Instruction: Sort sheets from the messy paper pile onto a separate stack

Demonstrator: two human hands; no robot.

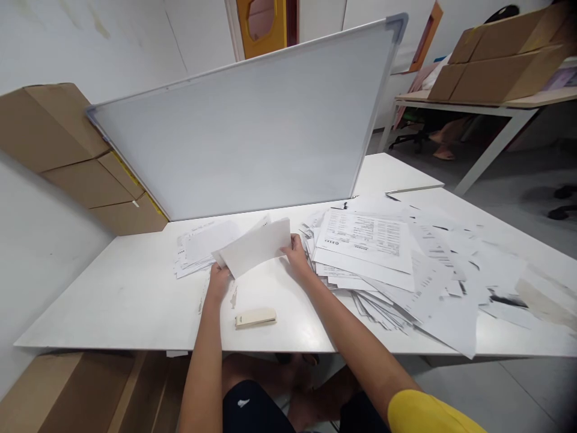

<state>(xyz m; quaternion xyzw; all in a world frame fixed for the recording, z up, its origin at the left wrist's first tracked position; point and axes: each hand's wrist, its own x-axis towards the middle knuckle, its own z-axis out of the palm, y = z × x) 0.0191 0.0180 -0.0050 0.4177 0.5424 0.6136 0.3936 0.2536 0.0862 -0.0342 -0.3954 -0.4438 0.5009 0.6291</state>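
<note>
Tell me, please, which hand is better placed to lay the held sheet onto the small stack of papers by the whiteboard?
Probably the left hand: it grips the sheet at the end nearest the small stack, while the right hand holds the far end, beside the big spread of papers.

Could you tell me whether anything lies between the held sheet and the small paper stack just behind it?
Nothing visible does. The left hand and right hand grip the sheet by its ends right above the small stack; the stapler lies nearer the table's front edge.
</note>
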